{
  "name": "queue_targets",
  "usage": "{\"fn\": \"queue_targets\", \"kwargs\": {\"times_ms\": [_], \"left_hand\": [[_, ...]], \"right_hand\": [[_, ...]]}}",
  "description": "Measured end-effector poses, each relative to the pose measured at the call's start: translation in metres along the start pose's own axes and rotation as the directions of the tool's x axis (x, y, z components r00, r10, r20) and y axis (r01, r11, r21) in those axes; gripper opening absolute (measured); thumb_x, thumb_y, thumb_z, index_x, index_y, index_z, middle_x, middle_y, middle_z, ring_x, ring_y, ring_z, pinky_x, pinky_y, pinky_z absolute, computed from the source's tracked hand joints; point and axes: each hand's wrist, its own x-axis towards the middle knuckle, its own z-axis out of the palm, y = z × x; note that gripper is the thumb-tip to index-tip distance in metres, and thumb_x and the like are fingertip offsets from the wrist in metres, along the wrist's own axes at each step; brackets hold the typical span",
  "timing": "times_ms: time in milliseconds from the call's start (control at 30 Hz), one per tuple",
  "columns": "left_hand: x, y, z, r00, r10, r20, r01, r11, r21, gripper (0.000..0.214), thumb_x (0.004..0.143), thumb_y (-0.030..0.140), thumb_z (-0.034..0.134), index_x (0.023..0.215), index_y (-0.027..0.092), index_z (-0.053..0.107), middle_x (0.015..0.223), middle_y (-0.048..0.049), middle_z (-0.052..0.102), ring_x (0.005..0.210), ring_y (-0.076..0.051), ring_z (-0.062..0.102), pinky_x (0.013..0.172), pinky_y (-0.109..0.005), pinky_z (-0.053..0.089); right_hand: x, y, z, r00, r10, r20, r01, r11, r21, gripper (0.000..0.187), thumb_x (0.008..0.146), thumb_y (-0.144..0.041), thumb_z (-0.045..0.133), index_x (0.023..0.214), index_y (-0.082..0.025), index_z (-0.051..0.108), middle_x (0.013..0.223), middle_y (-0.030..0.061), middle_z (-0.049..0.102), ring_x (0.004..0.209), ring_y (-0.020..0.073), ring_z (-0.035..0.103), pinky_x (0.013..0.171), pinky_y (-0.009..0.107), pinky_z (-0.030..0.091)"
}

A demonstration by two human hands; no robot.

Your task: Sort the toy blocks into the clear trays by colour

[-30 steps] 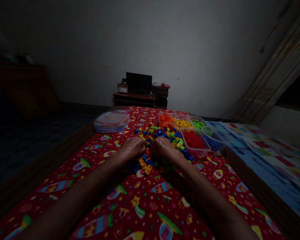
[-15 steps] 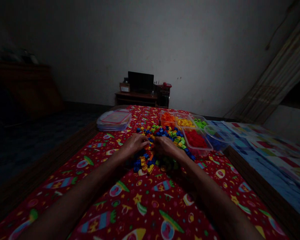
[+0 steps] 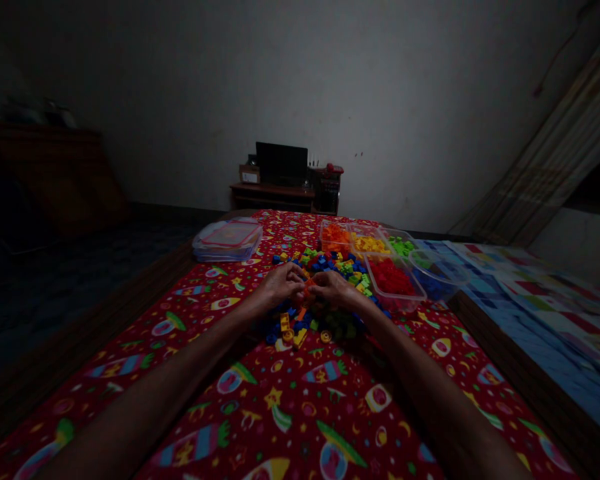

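Both hands meet over a loose pile of mixed toy bricks (image 3: 353,270) on a red patterned cloth (image 3: 280,380). An orange toy brick (image 3: 309,287) shows between the fingertips. My left hand (image 3: 281,283) pinches it from the left, and my right hand (image 3: 334,288) pinches it from the right. The fingers partly cover the brick, so its exact shape is hard to make out. Just below the hands lie blue, orange and yellow pieces, among them a yellow brick (image 3: 285,323). Shadow darkens the part of the pile under my right hand.
Right of the pile stand clear tubs sorted by colour: orange bricks (image 3: 336,237), yellow bricks (image 3: 369,245), green bricks (image 3: 401,247), red bricks (image 3: 393,277) and blue bricks (image 3: 433,287). Stacked plastic lids (image 3: 229,240) lie at the left. Beyond are a desk (image 3: 273,191) and monitor (image 3: 281,163).
My hands have come closer together, the left moving right. The orange brick now shows between their fingertips. The tubs and lids have stayed in place.
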Motion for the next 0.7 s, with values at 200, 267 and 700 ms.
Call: {"fn": "queue_targets", "kwargs": {"times_ms": [200,267,700], "left_hand": [[-0.007,0.013,-0.010,0.974,0.182,0.136,-0.224,0.870,0.440,0.016,0.068,0.026,0.068,0.080,0.017,0.064,0.074,0.0000,0.065,0.071,-0.017,0.062,0.065,-0.025,0.047],[-0.014,0.020,-0.009,0.942,0.181,0.282,-0.319,0.742,0.590,0.013,0.067,0.027,0.071,0.076,0.018,0.069,0.076,-0.0011,0.065,0.076,-0.018,0.061,0.067,-0.024,0.044],[-0.031,0.018,-0.001,0.911,0.088,0.403,-0.401,0.424,0.812,0.008,0.075,0.017,0.061,0.082,0.016,0.064,0.094,-0.0055,0.058,0.086,-0.018,0.055,0.070,-0.023,0.042]], "right_hand": [[-0.008,0.004,-0.019,0.990,0.004,-0.139,-0.007,1.000,-0.023,0.025,0.082,-0.032,0.046,0.067,-0.013,0.055,0.060,-0.0039,0.043,0.058,0.0080,0.038,0.054,0.021,0.025],[-0.008,0.007,-0.024,0.986,0.021,-0.167,-0.019,1.000,0.014,0.030,0.084,-0.036,0.042,0.067,-0.014,0.053,0.060,-0.0035,0.043,0.057,0.0085,0.038,0.053,0.021,0.025],[-0.003,0.017,-0.019,0.964,0.072,-0.254,-0.032,0.987,0.158,0.021,0.077,-0.020,0.049,0.088,-0.015,0.066,0.067,0.0000,0.058,0.062,0.0114,0.051,0.059,0.021,0.036]]}}
